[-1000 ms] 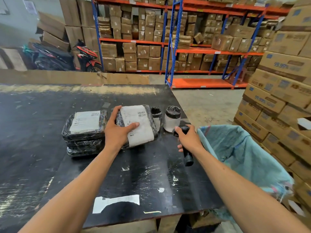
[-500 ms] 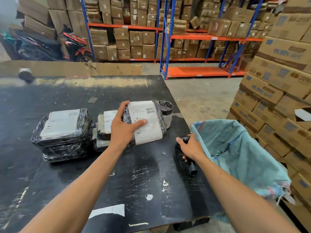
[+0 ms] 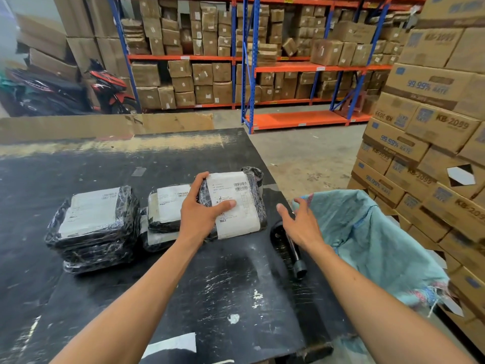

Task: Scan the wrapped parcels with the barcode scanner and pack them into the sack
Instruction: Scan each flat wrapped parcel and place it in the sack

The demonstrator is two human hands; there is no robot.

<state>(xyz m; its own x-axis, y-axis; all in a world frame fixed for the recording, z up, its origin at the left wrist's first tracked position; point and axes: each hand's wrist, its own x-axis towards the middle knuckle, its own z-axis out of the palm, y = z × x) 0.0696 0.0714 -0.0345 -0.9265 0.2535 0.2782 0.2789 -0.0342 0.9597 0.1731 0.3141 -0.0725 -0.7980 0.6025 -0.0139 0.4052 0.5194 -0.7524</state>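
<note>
The racking (image 3: 301, 67) fills the far wall, blue uprights and orange beams stacked with brown cartons, and a wall of printed cartons (image 3: 430, 132) rises on my right. A red and black motorbike (image 3: 105, 88) is parked at the far left. Before me is the black table (image 3: 105, 158), scuffed and flecked with white, with a strip of flattened cardboard (image 3: 105, 126) along its far edge.

The blue-green sack (image 3: 372, 240) hangs open off the table's right edge, its mouth just beside my right wrist.

On the table's left sits a stack of wrapped parcels (image 3: 91, 227), black film with white labels on top. Just to its right is a smaller pile of parcels (image 3: 165, 208), partly hidden by my left hand.

My left hand (image 3: 199, 216) holds the parcel (image 3: 236, 203) I have picked: fingers curled over its left edge, thumb pressed across the white label, whose barcodes face up. It is tilted towards me (its lower edge looks to be at the table, though I cannot tell whether it touches).

My right hand (image 3: 301, 224) hovers with the fingers spread and relaxed, gripping nothing. The barcode scanner (image 3: 287, 249) lies on its side on the table just beneath and left of that hand, not in my grip, its handle pointing back towards me.
</note>
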